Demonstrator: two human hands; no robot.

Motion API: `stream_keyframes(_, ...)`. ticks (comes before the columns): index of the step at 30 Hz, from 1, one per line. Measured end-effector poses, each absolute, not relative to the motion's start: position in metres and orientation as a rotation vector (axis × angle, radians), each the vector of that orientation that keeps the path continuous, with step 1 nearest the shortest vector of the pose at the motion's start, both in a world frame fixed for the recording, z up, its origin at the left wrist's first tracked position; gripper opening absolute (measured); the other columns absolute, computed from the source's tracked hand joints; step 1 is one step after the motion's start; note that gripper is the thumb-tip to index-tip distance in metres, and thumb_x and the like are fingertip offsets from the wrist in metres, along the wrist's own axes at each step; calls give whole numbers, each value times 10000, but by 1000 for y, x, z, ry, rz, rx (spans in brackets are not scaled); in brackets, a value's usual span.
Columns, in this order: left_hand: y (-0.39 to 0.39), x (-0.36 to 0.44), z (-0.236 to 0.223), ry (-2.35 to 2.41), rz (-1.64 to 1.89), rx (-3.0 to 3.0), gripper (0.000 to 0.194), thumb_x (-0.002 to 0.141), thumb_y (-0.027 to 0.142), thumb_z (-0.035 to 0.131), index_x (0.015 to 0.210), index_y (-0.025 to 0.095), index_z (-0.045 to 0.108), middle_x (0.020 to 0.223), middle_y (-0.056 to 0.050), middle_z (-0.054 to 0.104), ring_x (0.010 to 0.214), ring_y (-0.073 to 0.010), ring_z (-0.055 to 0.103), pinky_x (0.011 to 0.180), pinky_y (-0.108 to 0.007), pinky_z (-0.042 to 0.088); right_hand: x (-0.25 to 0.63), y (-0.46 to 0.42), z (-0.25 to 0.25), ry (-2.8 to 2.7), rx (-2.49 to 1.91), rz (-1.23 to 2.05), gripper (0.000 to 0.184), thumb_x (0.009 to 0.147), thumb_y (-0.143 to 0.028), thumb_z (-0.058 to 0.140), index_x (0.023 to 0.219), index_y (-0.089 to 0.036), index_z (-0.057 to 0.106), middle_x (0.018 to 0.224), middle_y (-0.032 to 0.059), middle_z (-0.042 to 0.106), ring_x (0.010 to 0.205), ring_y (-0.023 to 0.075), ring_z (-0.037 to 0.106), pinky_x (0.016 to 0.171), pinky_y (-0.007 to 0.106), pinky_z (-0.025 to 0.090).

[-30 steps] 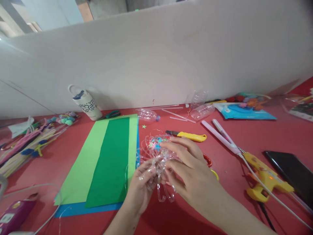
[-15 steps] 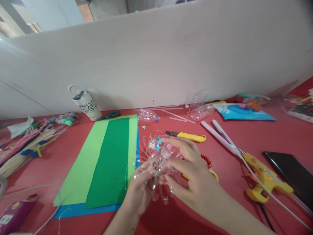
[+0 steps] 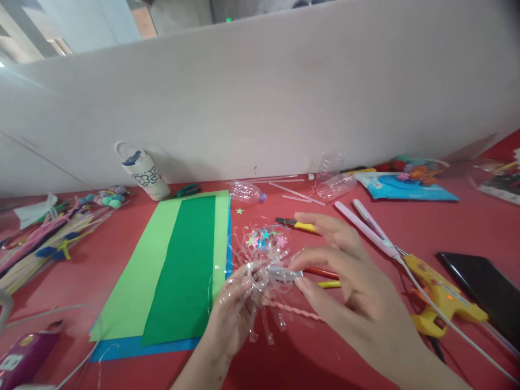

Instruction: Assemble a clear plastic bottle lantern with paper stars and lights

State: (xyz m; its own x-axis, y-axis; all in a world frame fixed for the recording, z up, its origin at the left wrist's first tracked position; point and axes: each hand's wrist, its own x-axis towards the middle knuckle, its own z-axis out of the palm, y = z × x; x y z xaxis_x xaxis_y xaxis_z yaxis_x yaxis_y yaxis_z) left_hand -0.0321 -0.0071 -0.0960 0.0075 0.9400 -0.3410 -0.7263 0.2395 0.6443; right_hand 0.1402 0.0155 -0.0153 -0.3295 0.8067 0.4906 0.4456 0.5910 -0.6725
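Observation:
My left hand [image 3: 233, 303] is curled around a clear plastic piece cut into curled strips [image 3: 257, 281], holding it just above the red table. From its right side a clear, shiny strip [image 3: 282, 274] sticks out, and the thumb and index finger of my right hand [image 3: 345, 287] close on its end. The other right fingers are spread. Behind the curls lie small coloured stars [image 3: 264, 237]. A yellow box cutter [image 3: 304, 226] and scissors with red and yellow handles [image 3: 325, 272] are partly hidden by my right hand. A pink twisted cord [image 3: 298, 310] lies below.
Green sheets [image 3: 182, 271] over blue lie at left, beside pipe cleaners [image 3: 44, 246]. A tumbler [image 3: 144, 174], pliers [image 3: 188, 190] and clear bottles [image 3: 246, 192] stand or lie along the wall. At right are a pink straightener [image 3: 368, 227], a yellow glue gun [image 3: 442, 292] and a black phone [image 3: 483, 287].
My right hand has moved right, away from the left, and a clear strip now stretches between them. The scissors handles and pink cord show more; the box cutter handle is more covered.

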Motion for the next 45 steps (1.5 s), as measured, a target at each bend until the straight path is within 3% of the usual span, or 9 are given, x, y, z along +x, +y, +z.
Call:
stream_keyframes(4, -7, -32, -94, 775, 1336, 341, 222, 675, 199, 709, 894, 171, 731, 870, -35, 732, 711, -124, 653, 637, -178, 509, 138, 10, -12, -2080, -938, 379, 204, 780, -88, 485, 812, -258, 592, 1344, 9, 386, 1269, 243, 331, 991, 466, 355)
stream_keyframes(11, -7, -35, -97, 827, 1340, 283, 238, 686, 203, 696, 921, 168, 715, 854, -39, 738, 708, -135, 665, 665, -198, 530, 130, 5, -14, -2215, -884, 444, 282, 757, -36, 452, 859, -244, 613, 1434, -1, 292, 1331, 254, 232, 997, 465, 378)
stream_keyframes(17, -7, -32, -92, 767, 1372, 315, 207, 675, 172, 705, 882, 157, 715, 875, -44, 738, 787, -142, 676, 711, -173, 523, 130, 11, -22, -2203, -890, 358, 175, 814, -107, 511, 831, -237, 627, 1420, 21, 329, 1326, 265, 235, 992, 475, 388)
stream_keyframes(26, -6, -30, -92, 692, 1359, 315, 189, 699, 171, 718, 888, 157, 711, 818, -19, 732, 738, -102, 675, 717, -143, 518, 121, 16, -38, -2270, -778, 22, 115, 819, -95, 542, 822, -175, 624, 1351, 71, 424, 1274, 272, 314, 1085, 526, 256)
stream_keyframes(34, -6, -30, -94, 684, 1369, 278, 228, 678, 178, 743, 902, 161, 700, 839, -12, 725, 733, -88, 665, 700, -135, 516, 118, 14, -41, -2168, -767, -172, 151, 822, -80, 543, 821, -196, 640, 1208, 55, 564, 1165, 231, 428, 1089, 507, 267)
stream_keyframes(39, -7, -30, -95, 686, 1376, 256, 237, 668, 179, 748, 898, 163, 692, 878, -22, 728, 773, -109, 674, 724, -156, 518, 113, 10, -43, -2087, -803, -204, 155, 814, -101, 583, 849, -233, 656, 1070, 26, 636, 1049, 184, 516, 1126, 409, 254)
stream_keyframes(45, -6, -30, -97, 701, 1376, 285, 267, 706, 176, 712, 970, 158, 675, 914, -42, 721, 798, -130, 672, 732, -182, 517, 110, 11, -42, -2033, -799, -158, 165, 807, -87, 582, 813, -242, 638, 1005, -2, 667, 973, 172, 555, 1068, 396, 330)
